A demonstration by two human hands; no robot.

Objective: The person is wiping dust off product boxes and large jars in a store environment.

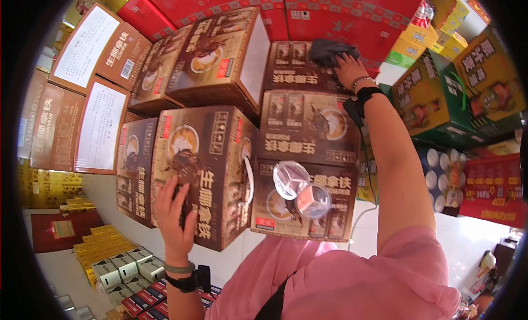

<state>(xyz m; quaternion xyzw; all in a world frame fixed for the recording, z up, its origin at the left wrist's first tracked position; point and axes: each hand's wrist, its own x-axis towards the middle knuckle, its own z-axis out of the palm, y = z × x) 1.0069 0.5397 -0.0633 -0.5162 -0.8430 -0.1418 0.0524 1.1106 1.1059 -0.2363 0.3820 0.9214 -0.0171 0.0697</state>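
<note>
- R fingers [344,60]: close together, bearing down on a bunched dark grey cloth [329,51]. Soft, crumpled fabric, approx. fist-shaped wad.
- Cloth sits on the far upper edge of the top brown carton [297,72], right below the red cartons [341,12].
- Right hand [350,70]: beaded bracelet and black strap at the wrist, arm stretched out from a pink sleeve [407,265].
- L fingers [171,194]: spread, flat on the printed face of the near brown carton [212,171]. Nothing pinched.
- Left hand [175,212] looks to be bracing the stack only; grey band and black strap on the wrist.
- Progress, my read: wipe-down is mid-way at best. Cloth is on one carton at the stack's far end. I can't tell dusted faces from undusted ones.
- Cartons: rectangular corrugated board, glossy brown print w/ coffee pics, sharp corners, stacked approx. flush.
- Clear plastic container [300,190] hangs in front of the lower carton; thin, see-through, rounded.
- Farther out: green/yellow cartons [434,94] to the R.
</note>
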